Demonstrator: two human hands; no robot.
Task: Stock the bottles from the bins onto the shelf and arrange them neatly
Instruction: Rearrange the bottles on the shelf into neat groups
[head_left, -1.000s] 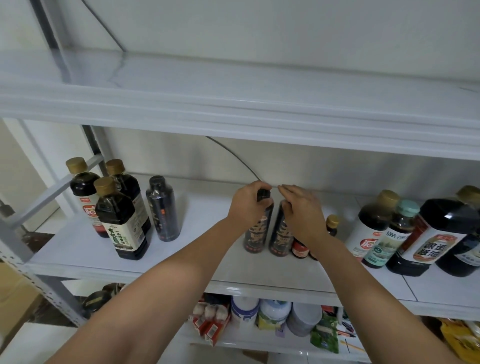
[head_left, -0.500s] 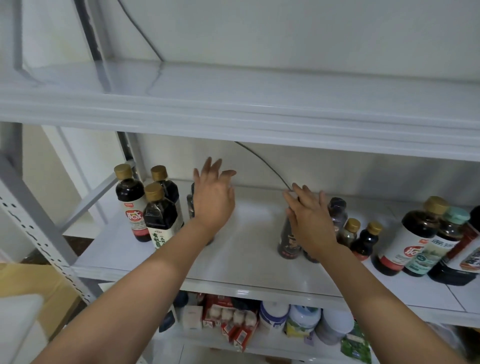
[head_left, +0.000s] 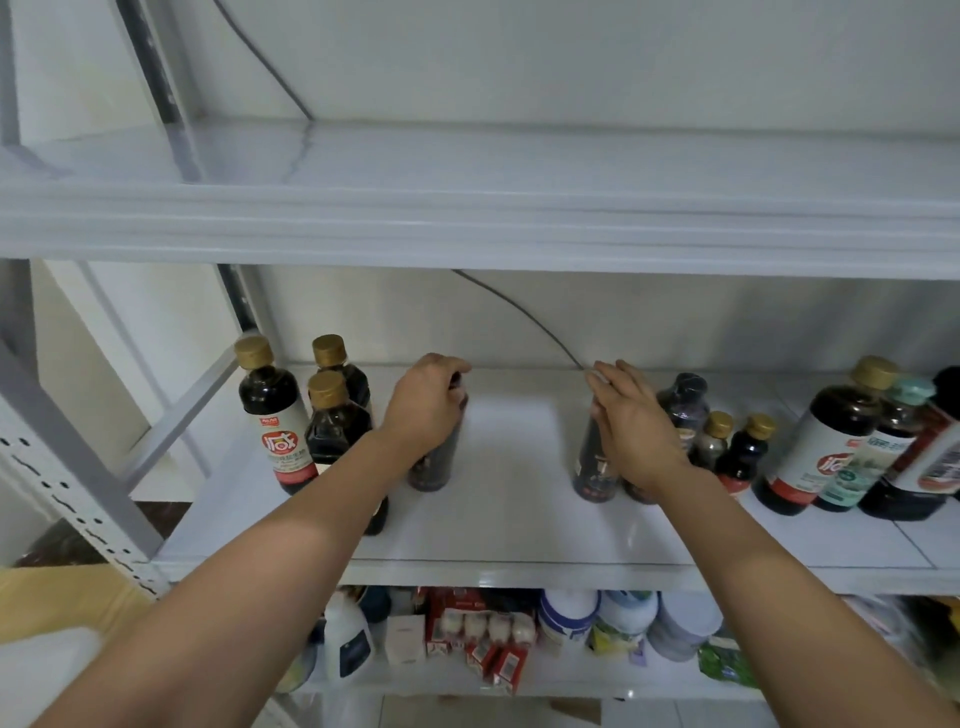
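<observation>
Two bare hands are raised to the middle shelf (head_left: 519, 525) of a white metal rack. Left hand (head_left: 423, 410) is curled down over the top of a slim dark bottle (head_left: 436, 462), cap covered by the fingers; bottle is gripped and stands upright on the shelf, left of centre, just beside the left-end cluster. Right hand (head_left: 631, 421) is held flat, fingers extended and together, laid against the upper part of a second slim dark bottle (head_left: 595, 467); nothing is enclosed by it. A real grip there cannot be told; only contact on the bottle's right side is seen. That bottle is upright too, right of centre, with bare shelf between the two.

Left end of shelf: three gold-capped soy sauce bottles (head_left: 275, 415) are grouped, one with a red-and-white label nearest the left edge, another partly hidden behind the left forearm.

Right of the right hand: a dark shrink-wrapped bottle (head_left: 683, 405) is placed toward the back, then two small gold-capped bottles (head_left: 748, 452) side by side. Right end: a large gold-capped soy bottle (head_left: 826, 441), a teal-capped bottle (head_left: 893, 441) touching it, and a further large dark bottle cut off by the frame edge.

Upper shelf (head_left: 467, 208) is seen bare. A grey cable (head_left: 524, 317) is run down the back wall behind both shelves. Lower shelf (head_left: 545, 686) is loaded with white tubs, red packets and cartons; labels are too blurred to read.
</observation>
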